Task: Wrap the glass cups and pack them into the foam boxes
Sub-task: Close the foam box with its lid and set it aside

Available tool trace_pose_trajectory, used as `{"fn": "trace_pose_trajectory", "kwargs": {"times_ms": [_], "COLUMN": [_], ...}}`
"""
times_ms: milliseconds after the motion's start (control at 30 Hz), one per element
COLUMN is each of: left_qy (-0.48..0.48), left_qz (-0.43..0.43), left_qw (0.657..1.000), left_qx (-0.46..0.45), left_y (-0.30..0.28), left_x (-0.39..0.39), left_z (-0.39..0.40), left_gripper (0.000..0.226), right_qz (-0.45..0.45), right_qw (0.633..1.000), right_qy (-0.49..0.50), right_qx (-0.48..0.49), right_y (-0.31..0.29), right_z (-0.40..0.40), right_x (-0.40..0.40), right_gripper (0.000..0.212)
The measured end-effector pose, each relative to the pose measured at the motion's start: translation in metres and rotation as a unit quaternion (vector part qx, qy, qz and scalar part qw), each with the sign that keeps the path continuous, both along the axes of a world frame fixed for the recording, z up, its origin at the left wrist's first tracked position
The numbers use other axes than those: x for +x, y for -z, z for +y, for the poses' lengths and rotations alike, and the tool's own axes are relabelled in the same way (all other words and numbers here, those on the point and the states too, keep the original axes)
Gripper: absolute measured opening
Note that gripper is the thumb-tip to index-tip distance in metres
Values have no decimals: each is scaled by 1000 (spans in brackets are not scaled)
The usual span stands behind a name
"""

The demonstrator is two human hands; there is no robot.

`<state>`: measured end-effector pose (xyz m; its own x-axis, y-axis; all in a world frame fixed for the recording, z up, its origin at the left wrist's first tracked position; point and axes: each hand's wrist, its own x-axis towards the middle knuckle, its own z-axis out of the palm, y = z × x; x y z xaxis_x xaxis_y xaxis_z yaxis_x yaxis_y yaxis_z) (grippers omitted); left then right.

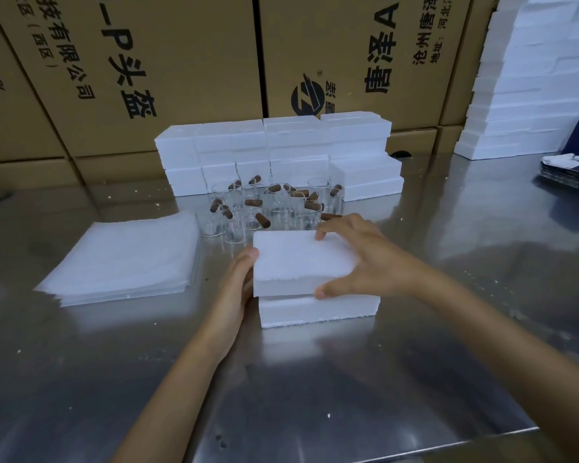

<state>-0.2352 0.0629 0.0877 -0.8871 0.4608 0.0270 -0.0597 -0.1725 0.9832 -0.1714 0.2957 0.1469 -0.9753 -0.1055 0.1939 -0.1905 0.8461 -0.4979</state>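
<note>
A white foam box stands in the middle of the steel table, its lid [301, 262] raised a little above the lower half [318, 310]. My left hand [238, 285] holds the lid's left side, thumb on the top edge. My right hand [358, 259] grips the lid's right end, fingers on top and thumb at the front corner. Behind the box stand several clear glass cups [271, 208] with brown wooden handles. A stack of white foam wrapping sheets [124, 259] lies to the left.
Stacked foam boxes [278, 152] stand behind the cups, with a taller pile [528, 81] at the back right. Large cardboard cartons [168, 61] form a wall behind. Dark flat cartons [572, 172] lie at the right edge. The table's front edge [448, 442] runs bottom right.
</note>
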Motion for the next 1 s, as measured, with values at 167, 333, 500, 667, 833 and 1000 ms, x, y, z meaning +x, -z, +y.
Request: {"fn": "trace_pose_trajectory", "kwargs": {"times_ms": [167,333,500,667,833,1000], "left_qy": [0,-32,-50,-26,-63,-86], "left_qz": [18,23,9,-5,-4,8], "left_qw": [1000,999,999,999,997,995], "left_qx": [-13,-19,-16,-24,-32,-55], "left_y": [1,3,1,-6,-5,-6], "left_x": [-2,-5,-6,-2,4,10], "left_z": [-2,-3,-2,0,2,4], "left_gripper": [54,54,34,34,27,47], "right_qz": [-2,-14,-16,0,-24,-31], "right_qw": [1000,1000,999,999,999,998], "right_qy": [-9,-24,-33,-40,-46,-63], "right_qx": [4,8,9,-15,-10,-6], "right_y": [2,2,6,14,15,13], "right_z": [6,12,7,6,12,15], "right_x": [-3,-4,-4,0,-3,-6], "right_gripper": [78,77,75,75,74,74]}}
